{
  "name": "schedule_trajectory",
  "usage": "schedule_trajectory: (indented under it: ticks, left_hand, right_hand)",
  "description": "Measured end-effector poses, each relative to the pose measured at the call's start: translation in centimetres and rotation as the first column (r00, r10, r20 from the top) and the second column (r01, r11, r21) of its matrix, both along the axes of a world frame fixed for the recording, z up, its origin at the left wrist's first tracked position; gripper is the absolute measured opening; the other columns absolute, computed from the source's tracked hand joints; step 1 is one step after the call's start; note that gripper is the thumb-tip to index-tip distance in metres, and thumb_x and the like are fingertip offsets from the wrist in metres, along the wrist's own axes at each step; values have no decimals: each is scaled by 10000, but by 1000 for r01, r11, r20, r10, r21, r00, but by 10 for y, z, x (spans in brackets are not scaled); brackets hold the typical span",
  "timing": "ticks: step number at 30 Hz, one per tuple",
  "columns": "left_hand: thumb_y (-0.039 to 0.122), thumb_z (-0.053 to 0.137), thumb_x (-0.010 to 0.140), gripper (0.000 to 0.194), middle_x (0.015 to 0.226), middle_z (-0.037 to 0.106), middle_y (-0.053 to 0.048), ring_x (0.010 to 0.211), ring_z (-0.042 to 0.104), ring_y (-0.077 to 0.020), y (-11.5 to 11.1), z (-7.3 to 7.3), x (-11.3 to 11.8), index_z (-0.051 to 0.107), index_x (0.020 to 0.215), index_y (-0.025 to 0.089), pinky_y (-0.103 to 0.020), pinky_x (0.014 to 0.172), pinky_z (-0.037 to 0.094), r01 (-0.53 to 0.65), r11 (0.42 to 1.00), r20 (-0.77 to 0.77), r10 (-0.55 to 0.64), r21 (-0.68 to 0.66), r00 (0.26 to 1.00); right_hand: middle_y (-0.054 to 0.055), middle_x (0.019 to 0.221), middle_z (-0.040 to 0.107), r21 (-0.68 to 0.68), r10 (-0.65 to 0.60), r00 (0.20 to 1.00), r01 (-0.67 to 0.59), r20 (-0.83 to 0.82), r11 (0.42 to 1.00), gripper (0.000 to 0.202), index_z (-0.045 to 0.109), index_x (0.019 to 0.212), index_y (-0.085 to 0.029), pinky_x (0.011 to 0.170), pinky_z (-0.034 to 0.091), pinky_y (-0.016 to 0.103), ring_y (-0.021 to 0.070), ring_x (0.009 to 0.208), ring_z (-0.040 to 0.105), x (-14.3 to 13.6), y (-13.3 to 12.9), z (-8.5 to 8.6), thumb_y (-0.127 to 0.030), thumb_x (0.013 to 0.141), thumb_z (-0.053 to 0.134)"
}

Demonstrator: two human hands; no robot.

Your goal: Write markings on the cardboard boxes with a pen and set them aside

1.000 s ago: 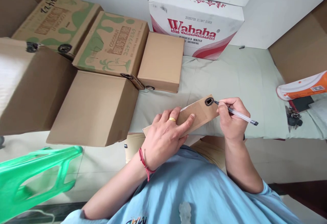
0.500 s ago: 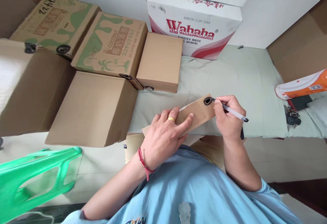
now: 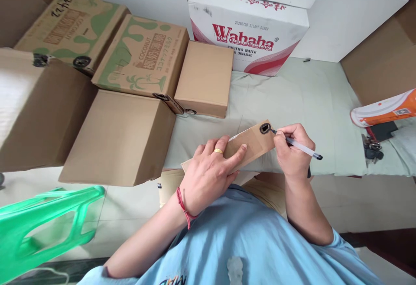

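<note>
Gripping the pen (image 3: 304, 147), the right hand (image 3: 295, 153) points it at the black ring (image 3: 261, 130)! The left hand (image 3: 209, 172), spread open, rests across the brown cardboard strip (image 3: 255, 144).

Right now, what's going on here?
A person's left hand lies across a cardboard piece at the near edge of the cloth. The right hand holds a pen, tip beside the black ring at the piece's right end; whether it touches isn't clear. The small box stands farther back.
</note>
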State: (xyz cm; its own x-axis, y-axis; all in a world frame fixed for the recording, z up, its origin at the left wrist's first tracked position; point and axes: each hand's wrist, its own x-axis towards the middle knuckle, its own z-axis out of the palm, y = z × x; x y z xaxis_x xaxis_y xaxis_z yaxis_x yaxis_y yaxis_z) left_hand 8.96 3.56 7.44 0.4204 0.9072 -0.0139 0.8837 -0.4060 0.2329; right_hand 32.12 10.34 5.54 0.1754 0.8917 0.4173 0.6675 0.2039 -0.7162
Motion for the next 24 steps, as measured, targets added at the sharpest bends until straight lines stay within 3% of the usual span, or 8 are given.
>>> schedule_trajectory:
  ticks: [7,16,21,24]
  left_hand:
    - [371,772,1012,652,1598,574,-200,1235,629,-379,0,-1,0,585,1636,364,-535,978,590,-14,1000,17,14,-7,1000]
    - [334,765,1008,659,1590,576,-219,1256,632,-401,1,1,0,593,1644,354,-551,996,591,-21,999,26,22,-23,999]
    - [322,726,1000,654,1570,580,-228,1212,645,-392,-1,0,0,594,1641,327,-547,962,598,-20,1000,-1,20,9,1000]
    - [246,713,924,752,1599,553,-244,1264,635,-418,-2,1,-2,565,1661,285,-575,986,596,6,1000,11,-6,-5,1000]
  right_hand:
    - [-47,631,642,18,42,996,-43,82,999,77,595,786,-276,568,486,292,153,548,566,-3,-4,0,-246,845,635]
    - [-37,665,692,69,176,973,-188,149,980,105,681,845,-260,574,510,274,136,538,583,-5,-12,-3,-256,937,631]
    - [27,873,812,81,63,998,-63,3,995,234,771,1080,-244,700,603,311,172,700,729,3,-14,-8,-459,1043,686]
    - [49,932,832,85,-25,996,32,-90,996,336,746,1216,-227,754,624,343,192,752,777,24,-10,-10,-520,1081,652]
